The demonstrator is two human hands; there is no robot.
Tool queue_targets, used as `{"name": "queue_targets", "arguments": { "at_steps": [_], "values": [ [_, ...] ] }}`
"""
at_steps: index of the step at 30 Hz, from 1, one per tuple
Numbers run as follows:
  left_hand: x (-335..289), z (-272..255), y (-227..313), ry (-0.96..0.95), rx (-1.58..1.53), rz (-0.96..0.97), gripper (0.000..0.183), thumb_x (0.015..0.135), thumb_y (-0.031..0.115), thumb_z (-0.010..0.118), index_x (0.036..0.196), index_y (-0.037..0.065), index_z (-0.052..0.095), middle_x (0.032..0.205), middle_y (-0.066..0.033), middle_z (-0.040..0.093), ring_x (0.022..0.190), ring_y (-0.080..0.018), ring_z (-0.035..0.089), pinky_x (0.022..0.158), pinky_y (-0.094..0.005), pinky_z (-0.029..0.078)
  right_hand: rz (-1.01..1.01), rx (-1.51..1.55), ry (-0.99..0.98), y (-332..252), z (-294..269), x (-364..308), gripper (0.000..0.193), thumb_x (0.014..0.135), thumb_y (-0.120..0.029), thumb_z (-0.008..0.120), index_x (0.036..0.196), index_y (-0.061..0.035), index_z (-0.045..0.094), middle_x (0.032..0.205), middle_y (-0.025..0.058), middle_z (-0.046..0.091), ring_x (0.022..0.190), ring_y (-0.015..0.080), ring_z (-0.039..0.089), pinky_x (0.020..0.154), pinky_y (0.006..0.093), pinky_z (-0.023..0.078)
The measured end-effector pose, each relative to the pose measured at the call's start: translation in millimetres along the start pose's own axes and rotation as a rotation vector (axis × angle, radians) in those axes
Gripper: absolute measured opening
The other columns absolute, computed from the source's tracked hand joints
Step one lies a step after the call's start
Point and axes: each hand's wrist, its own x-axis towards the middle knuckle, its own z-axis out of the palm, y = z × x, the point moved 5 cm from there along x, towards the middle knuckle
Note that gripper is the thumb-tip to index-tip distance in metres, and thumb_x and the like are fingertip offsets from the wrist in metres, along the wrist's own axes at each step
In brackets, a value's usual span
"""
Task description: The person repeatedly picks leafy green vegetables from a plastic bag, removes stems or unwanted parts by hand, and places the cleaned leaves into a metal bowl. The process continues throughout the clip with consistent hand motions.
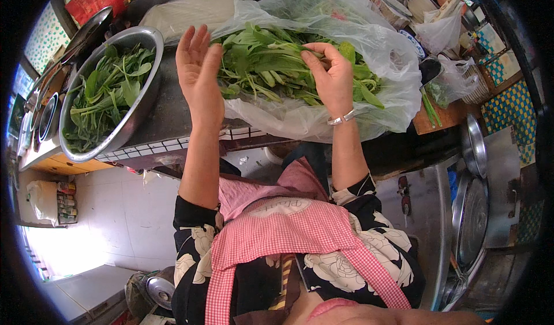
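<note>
A heap of leafy green vegetables (271, 83) lies on an opened clear plastic bag (398, 74) in front of me. My right hand (333, 85) is over the heap, its thumb and fingertips pinched on a leafy green stem. At the heap's left edge my left hand (199, 74) is raised with its fingers stretched and thumb apart, holding nothing. Farther left, a large metal basin (157, 54) holds more picked greens (109, 88) and tilts toward me in the view.
A dark counter (167, 94) carries the basin and bag. Behind stand red packets (98, 2) and a dark pan (92, 31). At right, green stalks (430, 109) lie on a wooden board (447, 117), near metal lids (473, 146) and small plastic bags (441, 34).
</note>
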Motion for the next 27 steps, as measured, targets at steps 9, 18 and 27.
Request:
{"name": "queue_targets", "arguments": {
  "at_steps": [9, 18, 27],
  "values": [
    [-5, 45, 28, -0.496, 0.872, 0.451, 0.038, 0.095, 0.008, 0.069, 0.132, 0.013, 0.069, 0.136, -0.0124, 0.070, 0.143, -0.0330, 0.052, 0.117, -0.0481, 0.040, -0.220, -0.072, -0.106, -23, 0, -2, 0.018, 0.094, -0.006, 0.076, 0.111, -0.0032, 0.076, 0.103, 0.0022, 0.074, 0.082, 0.0083, 0.067, 0.072, 0.0245, 0.052],
    [-15, 60, -10, -0.670, 0.533, -0.025, 0.038, 0.099, 0.010, 0.067, 0.136, 0.002, 0.063, 0.110, -0.0163, 0.074, 0.095, -0.0257, 0.074, 0.080, -0.0366, 0.056, -0.156, 0.078, -0.146, -30, 4, -1, 0.036, 0.093, -0.001, 0.076, 0.128, -0.0058, 0.069, 0.111, 0.0042, 0.071, 0.097, 0.0102, 0.068, 0.081, 0.0250, 0.055],
    [-31, 54, -43, -0.254, -0.200, -0.673, 0.032, 0.105, 0.012, 0.063, 0.132, -0.005, 0.060, 0.109, -0.0083, 0.072, 0.084, -0.0149, 0.071, 0.076, -0.0309, 0.059, -0.134, 0.362, -0.054, -22, 19, -15, 0.053, 0.091, 0.003, 0.077, 0.136, -0.0003, 0.049, 0.133, 0.0128, 0.056, 0.105, 0.0199, 0.068, 0.079, 0.0322, 0.066]
  ]
}}
